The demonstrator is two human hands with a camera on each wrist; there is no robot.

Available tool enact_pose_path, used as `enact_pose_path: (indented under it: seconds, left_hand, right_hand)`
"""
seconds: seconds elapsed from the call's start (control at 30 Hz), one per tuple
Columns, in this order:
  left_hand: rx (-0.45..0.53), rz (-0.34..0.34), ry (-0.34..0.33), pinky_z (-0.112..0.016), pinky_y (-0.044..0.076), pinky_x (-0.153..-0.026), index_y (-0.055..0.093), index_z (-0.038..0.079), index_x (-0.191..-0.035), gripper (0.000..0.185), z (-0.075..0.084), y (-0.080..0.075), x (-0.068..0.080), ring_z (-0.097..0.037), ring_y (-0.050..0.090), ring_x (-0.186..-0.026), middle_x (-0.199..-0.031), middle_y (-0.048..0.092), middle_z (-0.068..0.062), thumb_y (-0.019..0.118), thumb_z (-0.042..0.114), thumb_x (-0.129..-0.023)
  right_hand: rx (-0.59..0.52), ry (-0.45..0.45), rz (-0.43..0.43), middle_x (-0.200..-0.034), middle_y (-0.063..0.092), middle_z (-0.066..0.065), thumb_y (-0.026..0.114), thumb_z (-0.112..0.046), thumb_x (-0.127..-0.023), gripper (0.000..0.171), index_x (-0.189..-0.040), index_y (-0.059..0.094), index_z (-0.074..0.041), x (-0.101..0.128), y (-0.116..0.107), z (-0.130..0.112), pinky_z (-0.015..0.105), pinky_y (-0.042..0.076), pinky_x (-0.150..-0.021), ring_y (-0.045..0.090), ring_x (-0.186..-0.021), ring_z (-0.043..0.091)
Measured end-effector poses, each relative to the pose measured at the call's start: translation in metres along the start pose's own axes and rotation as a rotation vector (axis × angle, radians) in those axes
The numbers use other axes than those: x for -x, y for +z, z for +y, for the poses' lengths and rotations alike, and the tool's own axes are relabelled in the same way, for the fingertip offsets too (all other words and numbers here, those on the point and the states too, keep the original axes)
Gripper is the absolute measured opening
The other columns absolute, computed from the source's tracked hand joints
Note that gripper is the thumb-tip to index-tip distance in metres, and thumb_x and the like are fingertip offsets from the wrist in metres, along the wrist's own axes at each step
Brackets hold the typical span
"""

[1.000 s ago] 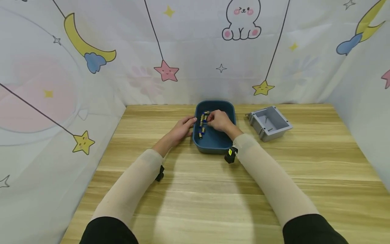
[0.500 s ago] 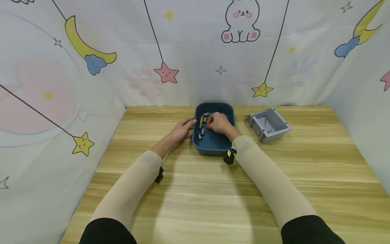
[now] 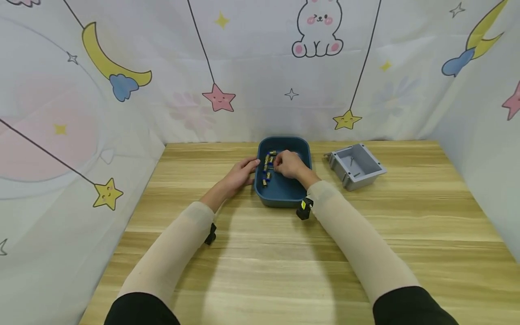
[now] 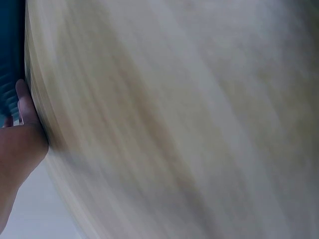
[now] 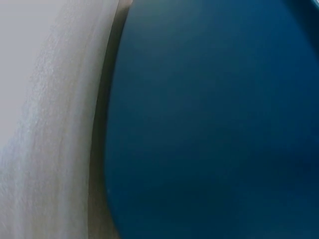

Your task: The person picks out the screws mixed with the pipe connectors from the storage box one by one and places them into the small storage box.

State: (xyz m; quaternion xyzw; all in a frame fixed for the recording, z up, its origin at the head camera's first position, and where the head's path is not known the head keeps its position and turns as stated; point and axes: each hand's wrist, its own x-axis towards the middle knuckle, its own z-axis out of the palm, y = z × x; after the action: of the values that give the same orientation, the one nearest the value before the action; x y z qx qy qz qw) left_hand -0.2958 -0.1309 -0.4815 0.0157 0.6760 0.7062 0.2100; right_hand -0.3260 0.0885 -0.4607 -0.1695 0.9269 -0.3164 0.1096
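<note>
A dark blue tray (image 3: 284,201) stands at the middle back of the wooden table (image 3: 260,253). Several small brass and blue fittings (image 3: 266,174) lie in a row along its left side. My right hand (image 3: 289,164) is inside the tray, fingers curled down onto the upper fittings, apparently pinching one. My left hand (image 3: 243,172) rests on the table outside the tray, fingers straight and touching its left wall. In the left wrist view the left hand (image 4: 20,134) lies beside the tray (image 4: 10,50). The right wrist view shows only the blurred blue tray (image 5: 209,124).
An open grey box (image 3: 355,166) with a couple of small parts inside sits right of the tray. A printed cloth backdrop (image 3: 260,67) closes off the back and both sides. Bare wood runs from the tray to the near edge.
Both hands stay where they were, the left against the tray wall and the right at the fittings. Only the head view has shifted slightly.
</note>
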Motion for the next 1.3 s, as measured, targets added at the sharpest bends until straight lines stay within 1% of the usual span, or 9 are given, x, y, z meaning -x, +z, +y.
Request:
enact_pose_path:
  seconds: [0.17, 0.33, 0.6, 0.8, 0.9, 1.1, 1.3]
  left_hand:
    - [-0.008, 0.003, 0.002, -0.045, 0.053, -0.109, 0.033, 0.005, -0.165, 0.067, 0.0011, -0.0012, 0.0010, -0.027, 0.046, -0.148, -0.162, 0.044, -0.016, 0.056, 0.039, -0.112]
    - [-0.027, 0.005, 0.000, -0.044, 0.053, -0.109, 0.033, 0.005, -0.165, 0.069, 0.0006, -0.0027, 0.0014, -0.026, 0.047, -0.147, -0.161, 0.045, -0.016, 0.056, 0.041, -0.111]
    - [-0.017, 0.000, -0.006, -0.046, 0.050, -0.112, 0.031, 0.005, -0.165, 0.069, 0.0021, -0.0013, 0.0035, -0.027, 0.045, -0.148, -0.163, 0.042, -0.017, 0.055, 0.041, -0.112]
    - [-0.008, -0.004, -0.014, -0.048, 0.048, -0.114, 0.029, 0.007, -0.166, 0.069, 0.0033, -0.0008, 0.0034, -0.027, 0.044, -0.150, -0.165, 0.040, -0.016, 0.055, 0.041, -0.112]
    - [-0.013, -0.004, -0.009, -0.047, 0.049, -0.113, 0.031, 0.007, -0.166, 0.068, 0.0031, -0.0006, 0.0022, -0.027, 0.045, -0.149, -0.164, 0.041, -0.016, 0.055, 0.041, -0.112]
    - [-0.012, -0.001, -0.002, -0.046, 0.052, -0.111, 0.032, 0.005, -0.165, 0.067, 0.0014, -0.0005, 0.0003, -0.027, 0.048, -0.146, -0.160, 0.046, -0.017, 0.055, 0.039, -0.112]
    - [-0.010, 0.006, -0.003, -0.044, 0.053, -0.109, 0.034, 0.005, -0.164, 0.065, 0.0012, 0.0003, 0.0001, -0.026, 0.051, -0.144, -0.157, 0.049, -0.016, 0.055, 0.039, -0.112]
  right_hand:
    - [0.003, -0.014, -0.004, -0.089, 0.069, 0.006, 0.066, -0.009, -0.102, 0.014, -0.092, 0.075, -0.007, -0.0012, -0.0003, 0.0002, 0.035, 0.047, -0.078, 0.058, -0.079, 0.022]
    - [-0.010, -0.017, -0.007, -0.088, 0.068, 0.005, 0.066, -0.010, -0.102, 0.014, -0.091, 0.075, -0.007, -0.0007, -0.0006, -0.0001, 0.035, 0.046, -0.081, 0.058, -0.080, 0.022]
    - [-0.051, -0.001, -0.020, -0.090, 0.068, 0.006, 0.066, -0.011, -0.102, 0.014, -0.094, 0.075, -0.006, 0.0012, -0.0020, -0.0010, 0.035, 0.045, -0.078, 0.058, -0.081, 0.023]
    - [-0.059, 0.003, -0.021, -0.092, 0.068, 0.007, 0.066, -0.012, -0.103, 0.014, -0.094, 0.075, -0.006, 0.0016, -0.0035, -0.0017, 0.033, 0.045, -0.077, 0.058, -0.082, 0.023]
    - [-0.066, 0.004, -0.021, -0.093, 0.067, 0.007, 0.066, -0.013, -0.104, 0.014, -0.095, 0.075, -0.006, 0.0017, -0.0040, -0.0009, 0.033, 0.045, -0.076, 0.058, -0.082, 0.023]
    - [-0.081, 0.002, -0.015, -0.097, 0.070, 0.008, 0.067, -0.012, -0.103, 0.013, -0.096, 0.075, -0.005, 0.0024, -0.0039, 0.0011, 0.033, 0.047, -0.077, 0.059, -0.084, 0.023]
    - [-0.115, 0.014, 0.003, -0.102, 0.071, 0.010, 0.067, -0.013, -0.104, 0.013, -0.100, 0.076, -0.004, 0.0025, -0.0037, 0.0030, 0.033, 0.050, -0.075, 0.060, -0.086, 0.023]
